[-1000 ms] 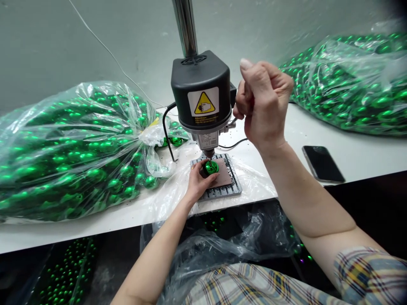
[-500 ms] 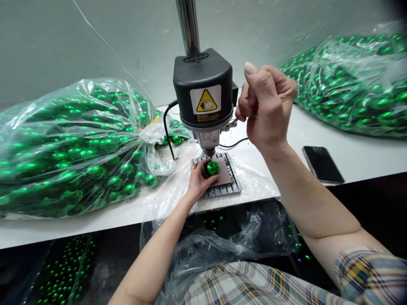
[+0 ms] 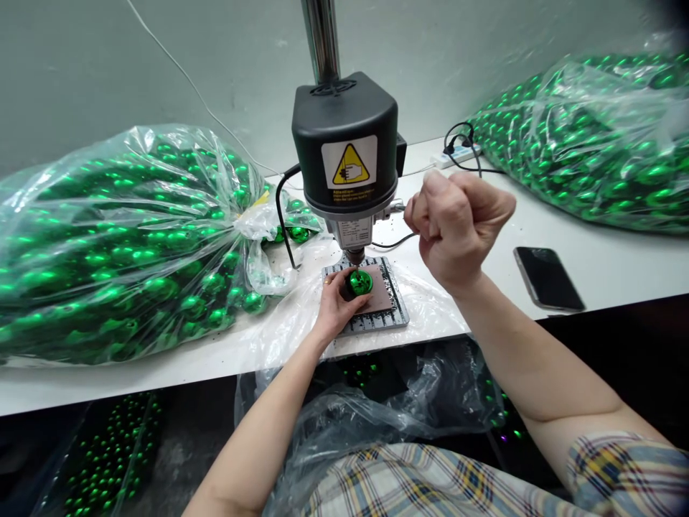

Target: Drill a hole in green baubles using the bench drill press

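A black bench drill press [image 3: 306, 122] on a chrome post stands in the middle of the table. Beneath its chuck [image 3: 355, 255], my left hand [image 3: 334, 307] grips a shiny green ball [image 3: 362, 284] between thumb and fingers. The ball rests on a pinkish square pad [image 3: 383, 293] over the slotted metal base plate [image 3: 401, 320]. The chuck's tip meets the top of the ball, though how deep it goes I cannot tell. To the right of the motor head, my right hand [image 3: 457, 226] is closed round the lever [image 3: 397, 206], whose outer end its fingers hide.
Clear bags full of green balls lie at the left [image 3: 129, 266] and right [image 3: 597, 158] of the table. A phone [image 3: 549, 278] is near the front edge. Behind my right hand is a power strip [image 3: 455, 156] with cables. Plastic sheeting [image 3: 371, 409] hangs over my lap.
My right hand has come down and rolled forward with the lever, uncovering the power strip behind it. My left hand and the ball keep their place under the chuck.
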